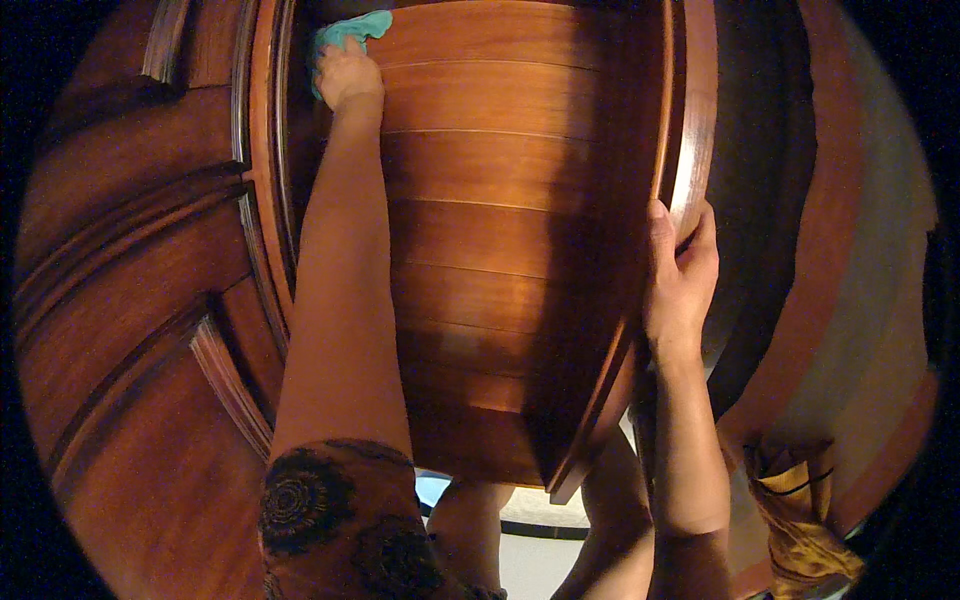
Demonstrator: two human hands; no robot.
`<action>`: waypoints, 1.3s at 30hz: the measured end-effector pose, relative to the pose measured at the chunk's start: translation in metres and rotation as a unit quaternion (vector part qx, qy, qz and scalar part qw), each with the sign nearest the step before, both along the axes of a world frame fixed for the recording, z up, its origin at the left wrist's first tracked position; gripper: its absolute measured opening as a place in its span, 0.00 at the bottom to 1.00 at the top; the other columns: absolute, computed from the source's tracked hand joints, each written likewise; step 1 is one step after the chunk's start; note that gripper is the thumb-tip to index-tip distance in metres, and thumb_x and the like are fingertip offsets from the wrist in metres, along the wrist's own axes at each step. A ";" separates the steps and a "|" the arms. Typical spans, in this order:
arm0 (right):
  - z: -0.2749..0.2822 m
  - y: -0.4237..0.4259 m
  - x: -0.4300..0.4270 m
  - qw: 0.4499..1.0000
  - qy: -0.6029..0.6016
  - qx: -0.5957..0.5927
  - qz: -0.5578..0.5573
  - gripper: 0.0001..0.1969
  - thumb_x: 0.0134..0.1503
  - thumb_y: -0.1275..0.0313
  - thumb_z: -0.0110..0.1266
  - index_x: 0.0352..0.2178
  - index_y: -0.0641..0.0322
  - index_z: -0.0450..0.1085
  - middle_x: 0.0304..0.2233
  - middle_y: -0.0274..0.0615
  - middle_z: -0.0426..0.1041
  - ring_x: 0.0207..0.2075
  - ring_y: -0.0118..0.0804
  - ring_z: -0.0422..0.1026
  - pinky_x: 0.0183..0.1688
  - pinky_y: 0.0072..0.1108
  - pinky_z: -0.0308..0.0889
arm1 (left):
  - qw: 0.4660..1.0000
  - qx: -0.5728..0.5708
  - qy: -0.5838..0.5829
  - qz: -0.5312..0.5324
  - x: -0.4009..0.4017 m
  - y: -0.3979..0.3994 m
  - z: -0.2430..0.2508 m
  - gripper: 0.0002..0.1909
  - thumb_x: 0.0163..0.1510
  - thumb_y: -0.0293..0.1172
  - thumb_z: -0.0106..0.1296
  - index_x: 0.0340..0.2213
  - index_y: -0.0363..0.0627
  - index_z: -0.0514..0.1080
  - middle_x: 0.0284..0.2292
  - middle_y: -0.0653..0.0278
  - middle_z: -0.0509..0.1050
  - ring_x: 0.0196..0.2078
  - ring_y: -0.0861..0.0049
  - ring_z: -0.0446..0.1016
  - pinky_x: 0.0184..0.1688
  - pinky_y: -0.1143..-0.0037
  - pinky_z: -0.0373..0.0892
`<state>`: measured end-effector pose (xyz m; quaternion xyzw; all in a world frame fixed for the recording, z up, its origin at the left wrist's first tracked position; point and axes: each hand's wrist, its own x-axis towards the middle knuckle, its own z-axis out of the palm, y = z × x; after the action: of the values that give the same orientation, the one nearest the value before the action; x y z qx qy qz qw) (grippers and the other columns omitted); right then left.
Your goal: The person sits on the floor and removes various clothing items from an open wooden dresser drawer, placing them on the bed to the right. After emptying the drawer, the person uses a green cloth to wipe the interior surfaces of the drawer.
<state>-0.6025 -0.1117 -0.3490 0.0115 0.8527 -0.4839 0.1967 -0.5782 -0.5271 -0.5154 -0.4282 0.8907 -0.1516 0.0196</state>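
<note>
My left hand (pixel 349 79) presses a teal cloth (pixel 360 28) against the far left part of a polished wooden panel (pixel 472 169) made of boards with thin seams between them. The cloth is bunched under the fingers and one end sticks out to the right. On the other side, my right hand (pixel 684 277) grips the rounded wooden edge (pixel 694 142) that borders the panel. Its thumb lies on the inner side and the fingers wrap round the outer side, where they are partly hidden. A dark shadow falls along the panel's right part.
Moulded dark wooden panelling (pixel 127 247) stands to the left. A yellow-brown patterned fabric (pixel 806 540) is at the lower right, beside a striped surface (pixel 862 300) I cannot identify. Below the panel, my legs (pixel 472 525) show over a pale floor (pixel 536 566) with a dark strip.
</note>
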 end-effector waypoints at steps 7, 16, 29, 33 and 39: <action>-0.003 0.002 -0.001 1.000 0.011 0.017 -0.003 0.24 0.58 0.58 0.55 0.46 0.69 0.66 0.35 0.58 0.76 0.36 0.50 0.76 0.43 0.31 0.68 | 0.999 -0.025 0.041 0.025 0.082 0.061 0.005 0.16 0.57 0.31 0.44 0.46 0.42 0.66 0.32 0.49 0.75 0.31 0.55 0.77 0.29 0.62 0.75; 0.002 0.006 -0.005 0.999 0.007 0.032 -0.004 0.23 0.57 0.56 0.55 0.43 0.68 0.67 0.35 0.59 0.74 0.37 0.58 0.74 0.42 0.36 0.67 | 0.966 0.081 -0.097 0.226 0.317 0.215 0.012 0.19 0.57 0.39 0.46 0.44 0.38 0.71 0.35 0.53 0.77 0.31 0.59 0.78 0.30 0.64 0.75; 0.006 0.000 -0.005 0.999 0.002 0.042 0.003 0.23 0.57 0.57 0.55 0.43 0.68 0.66 0.36 0.60 0.74 0.39 0.59 0.73 0.43 0.37 0.67 | 0.866 0.178 0.401 0.239 0.139 0.198 0.076 0.27 0.53 0.30 0.50 0.55 0.46 0.63 0.51 0.47 0.70 0.51 0.50 0.70 0.54 0.61 0.65; 0.004 0.000 -0.005 0.999 0.006 0.042 -0.007 0.23 0.57 0.57 0.55 0.44 0.68 0.66 0.36 0.60 0.74 0.39 0.59 0.73 0.43 0.37 0.67 | 0.942 0.039 0.251 0.220 0.036 0.129 0.093 0.26 0.52 0.25 0.46 0.54 0.48 0.64 0.48 0.48 0.71 0.46 0.47 0.71 0.50 0.57 0.66; 0.004 0.001 -0.006 0.999 -0.012 0.035 -0.007 0.22 0.57 0.59 0.56 0.44 0.68 0.66 0.35 0.58 0.74 0.38 0.56 0.74 0.42 0.35 0.68 | 0.987 0.051 0.145 0.054 0.002 0.071 0.078 0.25 0.54 0.33 0.47 0.55 0.50 0.65 0.53 0.54 0.67 0.56 0.54 0.64 0.54 0.58 0.63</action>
<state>-0.6082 -0.1107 -0.3448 0.0307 0.8664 -0.4552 0.2031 -0.5758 -0.4564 -0.4370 -0.4913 0.8663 -0.0407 -0.0799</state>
